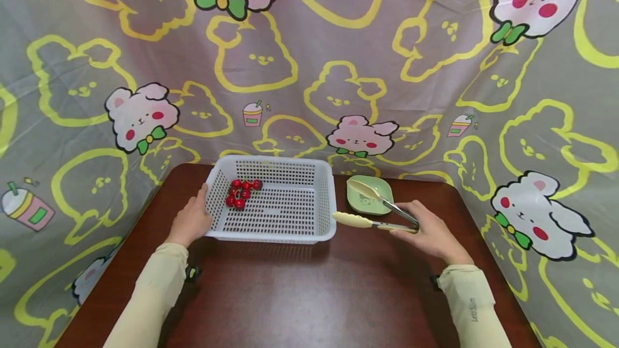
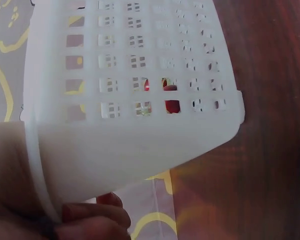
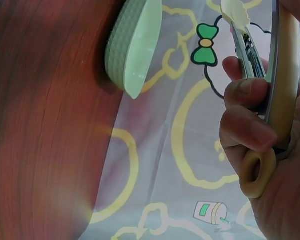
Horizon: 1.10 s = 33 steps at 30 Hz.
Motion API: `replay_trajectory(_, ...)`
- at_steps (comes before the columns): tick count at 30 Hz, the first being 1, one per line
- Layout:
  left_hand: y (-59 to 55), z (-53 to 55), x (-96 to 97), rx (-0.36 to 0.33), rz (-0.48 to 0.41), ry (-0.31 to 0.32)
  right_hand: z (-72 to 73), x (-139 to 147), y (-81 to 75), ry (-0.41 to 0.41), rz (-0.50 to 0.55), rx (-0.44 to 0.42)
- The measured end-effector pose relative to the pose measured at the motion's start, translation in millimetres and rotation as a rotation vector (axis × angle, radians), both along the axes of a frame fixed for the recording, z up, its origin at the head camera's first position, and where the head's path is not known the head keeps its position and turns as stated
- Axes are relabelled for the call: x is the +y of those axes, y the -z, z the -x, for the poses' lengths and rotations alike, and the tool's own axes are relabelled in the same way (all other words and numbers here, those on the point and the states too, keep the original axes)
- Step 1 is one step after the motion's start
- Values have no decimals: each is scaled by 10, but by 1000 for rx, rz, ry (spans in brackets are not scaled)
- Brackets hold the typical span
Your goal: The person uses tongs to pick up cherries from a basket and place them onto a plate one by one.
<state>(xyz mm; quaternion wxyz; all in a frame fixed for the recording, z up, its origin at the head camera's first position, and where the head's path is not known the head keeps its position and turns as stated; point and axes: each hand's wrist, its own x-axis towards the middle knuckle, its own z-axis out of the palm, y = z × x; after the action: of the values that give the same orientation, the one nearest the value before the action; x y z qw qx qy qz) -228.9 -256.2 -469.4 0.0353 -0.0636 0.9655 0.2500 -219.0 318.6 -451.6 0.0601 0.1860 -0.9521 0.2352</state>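
Observation:
My left hand (image 1: 192, 220) holds the left side of a white perforated plastic basket (image 1: 275, 237). In the left wrist view its fingers (image 2: 97, 220) curl at the basket's rim. Several glossy red fruits that look like cherries (image 1: 245, 194) lie together at the left inside the basket. My right hand (image 1: 430, 231) grips metal tongs (image 1: 353, 219) with cream-coloured tips, spread apart and with nothing between them. The upper tip hangs over a light green square dish (image 1: 384, 185); the lower one is near the basket's right wall. The right wrist view shows the fingers (image 3: 245, 92) wrapped round the tongs' handle.
A dark reddish-brown wooden table (image 1: 290, 294) bears the basket and the dish. Behind it and at both sides hangs a grey curtain (image 1: 295, 42) with yellow cartoon outlines. The dish stands just right of the basket, close to the table's back edge.

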Motion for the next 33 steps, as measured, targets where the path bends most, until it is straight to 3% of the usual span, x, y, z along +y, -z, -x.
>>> replay_trajectory(10,-23,77,43,3,82,-59,58,-159,-36,-7,-13,-25)
replay_trajectory(17,35,123,54,35,119,-68,72,-291,-82,-14,-9,-45)
replay_trajectory(33,35,128,61,44,99,-95,202,-593,-108,-45,-17,-49)
